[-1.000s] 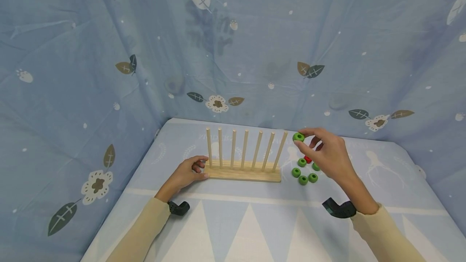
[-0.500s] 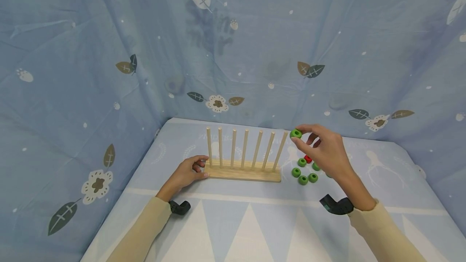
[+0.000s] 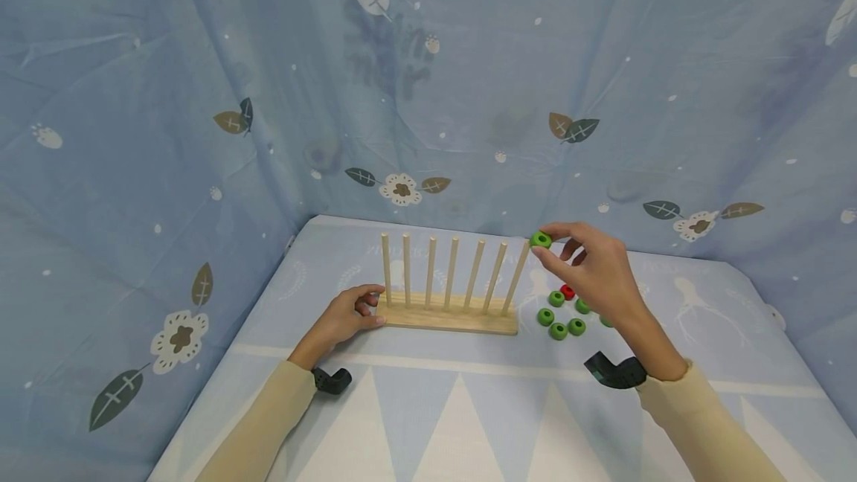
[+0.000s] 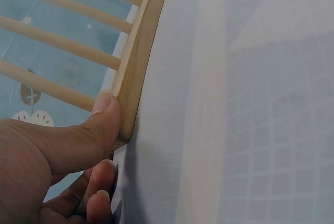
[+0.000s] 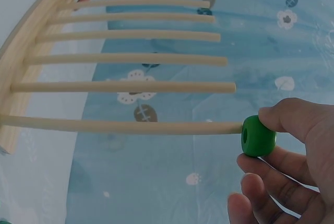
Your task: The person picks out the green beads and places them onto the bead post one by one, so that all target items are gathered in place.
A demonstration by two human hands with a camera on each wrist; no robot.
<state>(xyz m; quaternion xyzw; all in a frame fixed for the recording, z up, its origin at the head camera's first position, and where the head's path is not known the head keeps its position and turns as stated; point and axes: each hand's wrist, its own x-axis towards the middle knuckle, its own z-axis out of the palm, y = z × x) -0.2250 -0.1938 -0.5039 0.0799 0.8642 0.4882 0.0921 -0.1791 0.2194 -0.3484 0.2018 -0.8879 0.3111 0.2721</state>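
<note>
A wooden peg rack [image 3: 445, 318] with a row of upright pegs stands on the table. My left hand [image 3: 347, 316] grips the left end of its base, the thumb [image 4: 104, 110] lying on the front edge in the left wrist view. Between thumb and fingertips my right hand [image 3: 596, 266] pinches a green bead [image 3: 541, 239] with a hole through it. That bead is at the tip of the rightmost peg [image 3: 517, 274]. In the right wrist view the bead [image 5: 259, 136] overlaps the peg's end, its hole turned toward the peg.
Several loose green beads [image 3: 559, 331] and a red bead [image 3: 567, 291] lie right of the rack, below my right hand. A patterned blue curtain [image 3: 469, 95] hangs behind and at the left of the table [image 3: 435, 407].
My right hand has moved a little left and up, bringing the green bead from beside the rightmost peg to its tip. The left hand and the rack have stayed in place.
</note>
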